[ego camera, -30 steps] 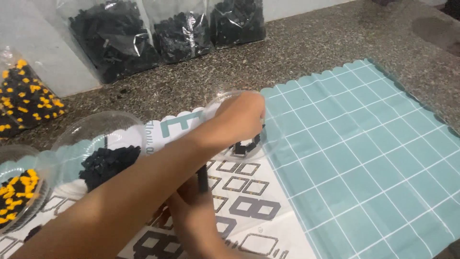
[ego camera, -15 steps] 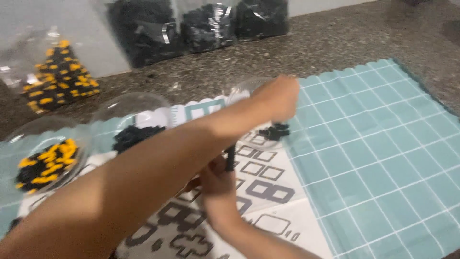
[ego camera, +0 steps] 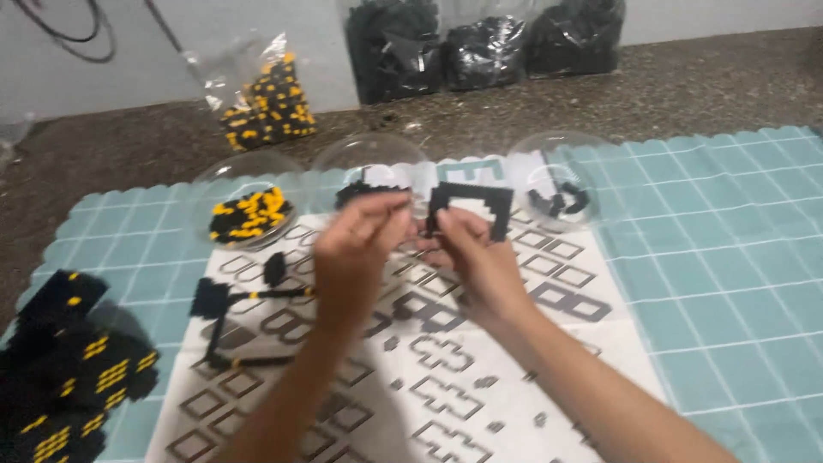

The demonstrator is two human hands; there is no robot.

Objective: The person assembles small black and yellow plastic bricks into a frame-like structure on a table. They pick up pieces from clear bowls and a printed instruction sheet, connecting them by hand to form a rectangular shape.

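A: Grip first: your right hand (ego camera: 476, 257) pinches the black square frame of small plastic blocks (ego camera: 470, 206) at its lower left corner, holding it upright above the white paper template printed with grey block outlines (ego camera: 446, 377).

B: And your left hand (ego camera: 356, 249)?

A: Your fingers are drawn together right beside that frame, as if nipping a tiny piece, but I cannot tell whether anything sits between them.

B: How will the frame handle?

A: Light and stiff, I'd judge, yet brittle where the blocks join. Take it by the solid bars near a corner, not across the open middle.

B: What lies around your hands?

A: Three clear plastic bowls stand along the template's far edge: one with yellow and black pieces (ego camera: 244, 214), one with black pieces (ego camera: 370, 184), one nearly empty (ego camera: 557, 193). A black stick-shaped assembly with yellow ends (ego camera: 236, 296) lies left on the paper, all of it on the teal grid mat (ego camera: 729, 257) covering the table.
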